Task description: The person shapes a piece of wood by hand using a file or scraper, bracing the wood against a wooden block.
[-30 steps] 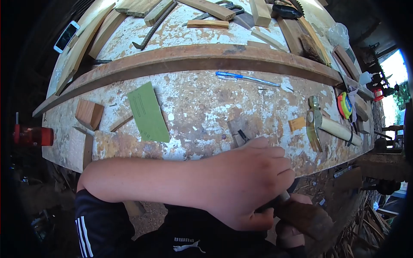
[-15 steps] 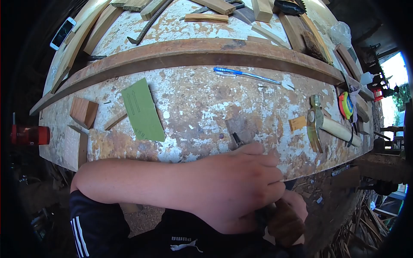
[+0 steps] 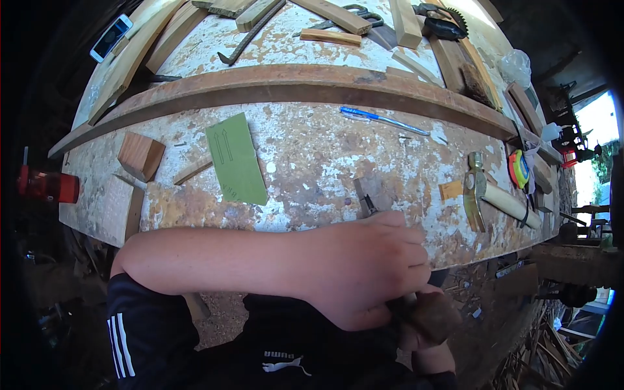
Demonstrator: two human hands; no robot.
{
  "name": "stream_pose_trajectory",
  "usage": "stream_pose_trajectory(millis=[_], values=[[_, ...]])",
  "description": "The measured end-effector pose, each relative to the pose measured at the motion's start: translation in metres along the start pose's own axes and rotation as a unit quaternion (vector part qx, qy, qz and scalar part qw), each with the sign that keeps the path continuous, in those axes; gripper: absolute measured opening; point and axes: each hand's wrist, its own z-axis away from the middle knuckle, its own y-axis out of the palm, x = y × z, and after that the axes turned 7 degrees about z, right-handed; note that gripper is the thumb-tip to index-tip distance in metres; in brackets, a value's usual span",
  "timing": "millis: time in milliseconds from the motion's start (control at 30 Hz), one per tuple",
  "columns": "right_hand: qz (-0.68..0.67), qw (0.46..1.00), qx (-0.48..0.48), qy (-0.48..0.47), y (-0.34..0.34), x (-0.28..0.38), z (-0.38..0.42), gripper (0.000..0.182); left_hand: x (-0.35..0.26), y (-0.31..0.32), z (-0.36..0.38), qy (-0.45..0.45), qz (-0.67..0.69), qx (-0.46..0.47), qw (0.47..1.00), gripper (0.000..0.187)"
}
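My left hand lies over the table's near edge, its fingers curled round a dark metal tool whose narrow tip points away from me onto the tabletop. Partly hidden beneath and to the right of it, my right hand is closed on a brown wooden piece. How the tool and the wooden piece meet is hidden by my left hand. Left of the tool, a green sheet with drawn arrows lies on the painted worktable.
A long wooden beam crosses behind. At right are a hammer and tape measure; a blue pen lies centrally. Wooden blocks and a red container are at left. Several boards and tools lie beyond the beam.
The view has shifted slightly, so most table items appear a little further right. The brown wooden piece has moved up a little towards my left hand. Both hands remain closed.
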Motion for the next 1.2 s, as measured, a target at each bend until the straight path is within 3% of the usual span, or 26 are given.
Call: stream_pose_trajectory(millis=[67,100,167,200,233,333,367,400,467,567,600,667,767,867,900,933,1000,1100,1200], values=[[-0.249,0.943,0.082,0.204,-0.023,0.015,0.013,0.040,-0.001,-0.001,0.001,-0.005,-0.012,0.010,1.000,0.033],[-0.366,0.871,0.124,0.304,-0.032,0.024,0.019,0.040,-0.001,0.002,0.003,-0.006,-0.013,0.007,1.000,0.034],[-0.211,0.965,-0.047,0.149,-0.002,0.022,0.008,0.034,0.000,0.002,0.002,-0.002,-0.020,0.006,1.000,0.035],[-0.125,0.981,-0.134,0.065,0.008,0.023,0.001,0.031,-0.001,0.001,0.001,-0.002,-0.026,0.011,1.000,0.036],[-0.001,0.999,-0.044,-0.010,-0.011,0.014,0.006,0.033,-0.001,0.000,0.000,-0.004,-0.034,0.014,0.999,0.037],[-0.246,0.934,-0.001,0.260,-0.018,0.024,0.030,0.063,-0.003,0.003,0.001,-0.014,-0.067,0.026,0.997,0.040],[-0.045,0.994,-0.022,0.094,0.001,-0.004,0.032,0.060,-0.003,0.003,0.000,-0.013,-0.085,0.032,0.996,0.041],[-0.249,0.958,-0.081,0.114,0.006,0.003,0.013,0.049,-0.003,0.004,-0.001,-0.011,-0.084,0.034,0.996,0.041],[-0.145,0.982,-0.067,0.105,0.002,0.001,0.024,0.053,-0.002,0.003,0.000,-0.011,-0.090,0.035,0.995,0.041],[-0.206,0.937,0.071,0.274,-0.015,0.017,0.032,0.071,-0.003,-0.001,0.000,-0.007,-0.082,0.045,0.996,0.041],[-0.200,0.975,-0.029,0.092,0.004,0.005,0.015,0.057,-0.004,-0.001,0.000,-0.006,-0.072,0.049,0.996,0.041],[-0.022,0.999,-0.040,0.002,-0.004,0.005,0.012,0.043,-0.002,-0.004,0.001,-0.005,-0.057,0.055,0.997,0.041],[-0.252,0.938,0.080,0.224,-0.026,0.018,0.025,0.042,-0.003,-0.006,0.003,0.002,-0.060,0.056,0.997,0.040],[-0.127,0.986,-0.092,0.053,-0.006,0.016,0.002,0.034,0.000,-0.004,0.003,0.011,-0.060,0.051,0.997,0.040],[-0.019,0.997,-0.063,0.049,-0.015,0.019,0.007,0.034,0.001,-0.006,0.002,0.014,-0.066,0.050,0.996,0.040],[-0.270,0.891,0.127,0.343,-0.026,0.003,0.050,0.036,0.001,-0.005,0.003,0.013,-0.066,0.048,0.997,0.040],[-0.166,0.966,0.117,0.163,-0.023,0.006,0.025,0.040,0.000,-0.001,0.005,0.007,-0.057,0.047,0.997,0.039],[0.048,0.997,0.026,0.054,-0.015,0.001,0.025,0.041,0.001,-0.007,0.002,0.014,-0.062,0.050,0.997,0.039],[0.077,0.995,0.065,0.025,-0.006,-0.007,0.029,0.043,0.000,-0.001,0.005,0.009,-0.052,0.041,0.998,0.038]])
